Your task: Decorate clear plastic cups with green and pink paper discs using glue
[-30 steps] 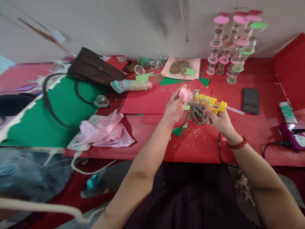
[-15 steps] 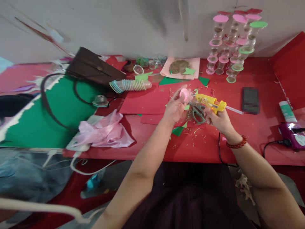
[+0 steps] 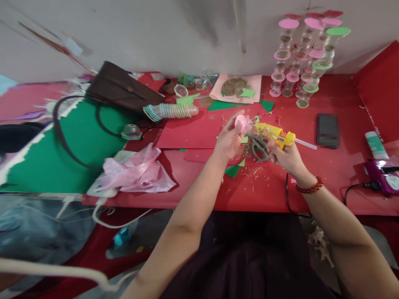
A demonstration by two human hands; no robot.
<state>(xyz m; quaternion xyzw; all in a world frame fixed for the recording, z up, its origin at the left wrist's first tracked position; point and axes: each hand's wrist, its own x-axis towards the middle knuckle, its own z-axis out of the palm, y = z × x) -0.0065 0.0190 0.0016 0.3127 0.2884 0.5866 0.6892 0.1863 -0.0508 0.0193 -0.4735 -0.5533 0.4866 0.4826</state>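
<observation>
Fingers of my left hand are closed around a small clear plastic cup with a pink round end, held over the red table. My right hand grips a yellow hot glue gun whose nozzle points left, at the cup's rim; whether it touches I cannot tell. From the gun's back a whitish glue stick sticks out. Grey-handled scissors lie just below the gun, partly hidden by my right hand. Red paper sheets and green scraps are spread under and around my hands.
Stacked clear cups with pink and green discs stand at the back right. A dark phone-like block, a glue tube and a purple plug box lie right. Nested cups, a brown bag and a pink plastic bag lie left.
Almost nothing differs. The glue gun's rear end and its glue stick have shifted very slightly left; my left hand and the cup stay in place.
</observation>
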